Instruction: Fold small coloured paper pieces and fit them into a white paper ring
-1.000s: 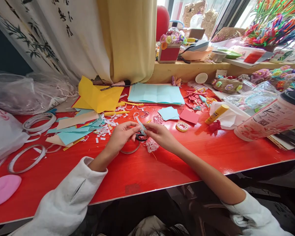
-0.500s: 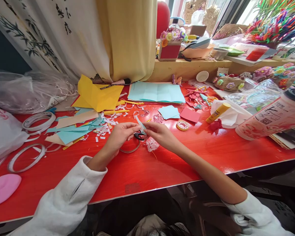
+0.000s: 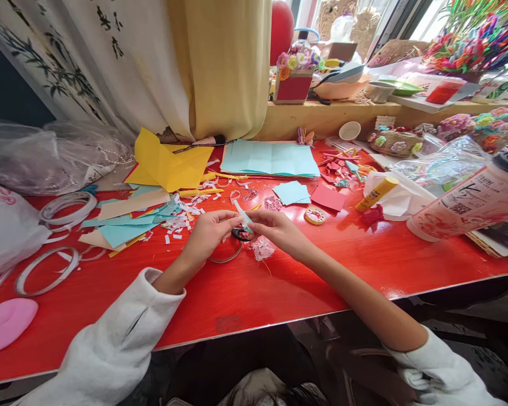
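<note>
Near the middle of the red table (image 3: 279, 293), my left hand (image 3: 211, 234) and my right hand (image 3: 275, 230) meet, fingertips pinched on a small light blue paper piece (image 3: 245, 218). A narrow pale strip stands up from between them. Black scissor handles (image 3: 239, 233) show just below the fingertips; the rest of the scissors is hidden. A dark ring (image 3: 226, 260) lies under my left hand, and a clump of white and pink shreds (image 3: 263, 248) is beside my right hand.
Tape rolls (image 3: 51, 270), paper sheets (image 3: 127, 234) and white scraps lie left. Blue squares (image 3: 292, 193), a red square (image 3: 328, 197), a small round tin (image 3: 315, 216), a glue stick (image 3: 376, 194) and a large cup (image 3: 465, 197) are right. Blue sheets (image 3: 271, 158) lie behind.
Both hands keep their pinch on the paper, with only a very slight shift of the fingers. The whole view has drifted a little.
</note>
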`<state>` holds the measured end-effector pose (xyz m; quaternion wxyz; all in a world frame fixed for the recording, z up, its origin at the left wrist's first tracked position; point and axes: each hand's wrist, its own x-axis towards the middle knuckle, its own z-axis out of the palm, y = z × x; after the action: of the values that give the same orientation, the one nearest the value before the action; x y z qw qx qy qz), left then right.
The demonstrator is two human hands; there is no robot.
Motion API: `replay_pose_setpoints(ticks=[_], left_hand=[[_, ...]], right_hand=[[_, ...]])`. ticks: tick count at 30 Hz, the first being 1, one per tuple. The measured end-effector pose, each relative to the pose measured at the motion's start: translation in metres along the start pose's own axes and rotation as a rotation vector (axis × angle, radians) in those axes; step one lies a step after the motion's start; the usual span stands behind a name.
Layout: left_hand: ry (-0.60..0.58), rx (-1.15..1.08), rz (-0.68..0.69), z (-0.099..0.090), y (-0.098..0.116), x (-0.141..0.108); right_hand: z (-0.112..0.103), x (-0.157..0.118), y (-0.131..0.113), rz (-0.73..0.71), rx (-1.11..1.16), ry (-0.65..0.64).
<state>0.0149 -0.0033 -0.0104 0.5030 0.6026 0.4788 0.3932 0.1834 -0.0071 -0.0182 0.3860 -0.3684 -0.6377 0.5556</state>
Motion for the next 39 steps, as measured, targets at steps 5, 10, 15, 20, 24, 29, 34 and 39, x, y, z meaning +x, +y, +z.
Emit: replay_pose_setpoints(ticks=[5,10,15,20,24,29,34,39], left_hand=[[0.011,-0.005,0.007,0.001,-0.001,0.000],[0.017,-0.002,0.016,0.001,0.000,0.000],[0.027,-0.001,0.017,0.003,0.000,-0.001],[0.018,-0.001,0.009,0.003,0.001,-0.002],[0.006,0.001,0.002,0.004,0.003,-0.003],[0.007,0.059,0.029,0.005,0.004,-0.005],[0.034,0.113,0.047,0.004,0.004,-0.007],[0.043,0.180,0.060,0.005,0.004,-0.009]], right_hand=[[0.002,-0.001,-0.006,0.100,0.140,0.022],[0.002,-0.001,-0.007,0.153,0.225,0.008],[0.001,0.001,-0.004,0.158,0.265,-0.010],[0.000,0.002,-0.001,0.175,0.296,0.004],[-0.001,0.002,0.002,0.154,0.309,-0.039],[-0.002,0.001,0.001,0.158,0.327,-0.069],[-0.004,0.000,-0.001,0.169,0.350,-0.058],[-0.004,0.000,-0.001,0.207,0.340,-0.055]])
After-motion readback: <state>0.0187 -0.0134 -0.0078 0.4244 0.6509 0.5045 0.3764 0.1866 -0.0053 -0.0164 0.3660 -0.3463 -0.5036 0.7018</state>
